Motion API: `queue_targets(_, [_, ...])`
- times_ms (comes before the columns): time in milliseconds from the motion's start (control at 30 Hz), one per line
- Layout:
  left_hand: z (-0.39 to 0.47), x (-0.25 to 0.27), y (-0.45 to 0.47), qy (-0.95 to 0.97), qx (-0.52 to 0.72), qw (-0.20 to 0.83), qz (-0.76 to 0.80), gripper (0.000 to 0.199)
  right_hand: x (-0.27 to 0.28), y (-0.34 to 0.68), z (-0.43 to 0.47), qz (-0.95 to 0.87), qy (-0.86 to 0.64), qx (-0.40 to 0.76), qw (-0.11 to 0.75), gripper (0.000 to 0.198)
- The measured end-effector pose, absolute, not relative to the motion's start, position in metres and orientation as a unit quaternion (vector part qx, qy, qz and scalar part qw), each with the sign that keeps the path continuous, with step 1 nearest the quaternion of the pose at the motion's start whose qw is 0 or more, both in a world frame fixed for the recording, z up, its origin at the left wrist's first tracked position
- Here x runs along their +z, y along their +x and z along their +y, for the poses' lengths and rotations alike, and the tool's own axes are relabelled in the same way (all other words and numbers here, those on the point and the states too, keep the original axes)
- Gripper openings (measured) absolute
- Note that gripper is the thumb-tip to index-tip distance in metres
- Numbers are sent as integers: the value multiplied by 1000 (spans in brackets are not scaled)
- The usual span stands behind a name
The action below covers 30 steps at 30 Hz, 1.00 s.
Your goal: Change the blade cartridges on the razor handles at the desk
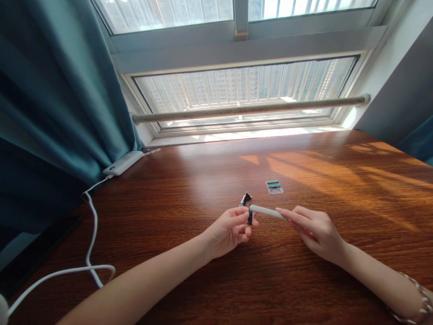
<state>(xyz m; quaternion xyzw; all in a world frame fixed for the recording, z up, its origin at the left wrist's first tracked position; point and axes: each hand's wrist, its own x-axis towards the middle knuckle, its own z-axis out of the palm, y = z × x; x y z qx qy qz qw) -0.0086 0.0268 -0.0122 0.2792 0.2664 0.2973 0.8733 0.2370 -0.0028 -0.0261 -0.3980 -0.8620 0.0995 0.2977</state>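
Observation:
Between the thumb and fingers of my left hand (232, 228) is a small dark razor cartridge (250, 215), held upright. My right hand (314, 228) pinches one end of a slim white stick (267, 211), whose kind I cannot make out. The stick's other end reaches the top of the cartridge and seems to touch it. Just beyond my left fingers lies a razor handle (245, 198) with a black neck, its lower part hidden by the hand. Farther back sits a clear plastic case (274, 187) with green-striped razor cartridges.
The brown wooden table (189, 180) runs back to a window with a horizontal pipe (250, 109) across it. At the left, a white power bank or adapter (124, 163) lies by the blue curtain (67, 81), and a white cable (93, 234) trails from it.

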Motion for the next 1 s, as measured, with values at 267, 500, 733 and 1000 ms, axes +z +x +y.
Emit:
queue_targets(267, [26, -12, -9, 295, 283, 870, 277, 16, -26, 238, 1, -853, -403, 97, 318, 41])
queue_targets(500, [25, -11, -7, 291, 290, 869, 276, 14, -27, 238, 1, -856, -394, 89, 323, 41])
queue_targets(733, [25, -11, -8, 297, 279, 871, 275, 16, -26, 237, -1, -852, -401, 90, 326, 41])
queue_targets(1000, [26, -17, -9, 304, 276, 873, 262, 10, -24, 238, -1, -869, -391, 59, 296, 41])
